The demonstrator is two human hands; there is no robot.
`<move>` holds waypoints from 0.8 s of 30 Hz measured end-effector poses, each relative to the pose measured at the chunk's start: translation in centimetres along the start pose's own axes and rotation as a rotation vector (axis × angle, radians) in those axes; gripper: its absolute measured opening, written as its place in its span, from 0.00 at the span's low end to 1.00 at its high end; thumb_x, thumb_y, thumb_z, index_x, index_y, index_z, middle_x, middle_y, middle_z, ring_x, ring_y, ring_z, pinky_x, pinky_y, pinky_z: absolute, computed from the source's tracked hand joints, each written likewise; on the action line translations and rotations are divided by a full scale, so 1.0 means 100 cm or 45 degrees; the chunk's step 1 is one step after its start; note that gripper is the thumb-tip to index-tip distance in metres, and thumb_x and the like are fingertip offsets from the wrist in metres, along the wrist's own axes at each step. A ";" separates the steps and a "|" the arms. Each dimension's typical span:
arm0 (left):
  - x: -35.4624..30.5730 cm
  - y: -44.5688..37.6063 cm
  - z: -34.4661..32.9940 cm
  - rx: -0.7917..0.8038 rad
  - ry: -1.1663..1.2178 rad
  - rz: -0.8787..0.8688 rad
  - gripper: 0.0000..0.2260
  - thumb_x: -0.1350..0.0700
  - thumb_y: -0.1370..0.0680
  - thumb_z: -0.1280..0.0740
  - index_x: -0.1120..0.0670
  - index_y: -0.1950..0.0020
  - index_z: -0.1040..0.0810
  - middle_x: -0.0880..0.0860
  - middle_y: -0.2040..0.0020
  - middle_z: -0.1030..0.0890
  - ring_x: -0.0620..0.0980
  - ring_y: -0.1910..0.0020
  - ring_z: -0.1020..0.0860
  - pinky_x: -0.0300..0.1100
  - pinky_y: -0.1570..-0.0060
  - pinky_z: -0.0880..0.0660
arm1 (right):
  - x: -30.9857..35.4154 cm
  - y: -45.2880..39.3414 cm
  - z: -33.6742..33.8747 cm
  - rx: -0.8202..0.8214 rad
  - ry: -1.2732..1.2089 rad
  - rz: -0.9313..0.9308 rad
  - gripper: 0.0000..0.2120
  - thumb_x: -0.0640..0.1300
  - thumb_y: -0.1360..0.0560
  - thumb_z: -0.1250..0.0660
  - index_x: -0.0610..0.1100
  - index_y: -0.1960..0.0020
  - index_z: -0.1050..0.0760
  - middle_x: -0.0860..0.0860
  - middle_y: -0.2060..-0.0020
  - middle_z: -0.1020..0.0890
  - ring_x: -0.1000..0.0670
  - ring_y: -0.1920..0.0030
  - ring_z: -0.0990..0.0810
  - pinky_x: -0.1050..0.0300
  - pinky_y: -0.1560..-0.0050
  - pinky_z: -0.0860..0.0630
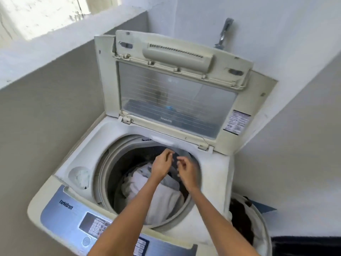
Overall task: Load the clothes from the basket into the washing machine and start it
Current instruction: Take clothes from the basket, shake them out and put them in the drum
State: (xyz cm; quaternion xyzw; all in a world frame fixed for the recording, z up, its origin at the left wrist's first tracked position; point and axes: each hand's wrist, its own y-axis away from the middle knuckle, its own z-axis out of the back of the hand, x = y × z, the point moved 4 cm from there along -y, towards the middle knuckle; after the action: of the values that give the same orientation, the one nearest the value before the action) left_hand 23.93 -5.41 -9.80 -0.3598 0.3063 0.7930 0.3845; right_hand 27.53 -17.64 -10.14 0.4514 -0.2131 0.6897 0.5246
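Note:
A cream top-loading washing machine stands with its lid raised. White and pale grey clothes lie piled in the dark drum. Both my hands hover over the far side of the drum opening. My left hand and my right hand are close together, fingers loosely curled, and I see nothing held in either. The laundry basket sits low at the right of the machine, with dark clothes inside it.
The blue control panel with its buttons runs along the machine's near edge, partly under my left forearm. A grey wall stands close on the left and a white wall on the right. A tap sticks out above the lid.

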 end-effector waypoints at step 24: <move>0.096 0.114 -0.423 0.745 -0.480 0.306 0.20 0.61 0.21 0.44 0.59 0.28 0.38 0.59 0.30 0.34 0.56 0.32 0.33 0.44 0.35 0.33 | -0.413 0.092 0.123 0.015 -0.051 -0.867 0.15 0.35 0.23 0.42 0.40 0.38 0.29 0.44 0.55 0.23 0.45 0.55 0.23 0.47 0.47 0.23</move>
State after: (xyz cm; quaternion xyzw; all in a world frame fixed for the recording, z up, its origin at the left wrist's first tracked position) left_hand 24.34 -39.79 -38.55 -0.0437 0.4841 0.7637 0.4248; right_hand 25.76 -52.31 -37.22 0.5132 -0.0565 0.4673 0.7177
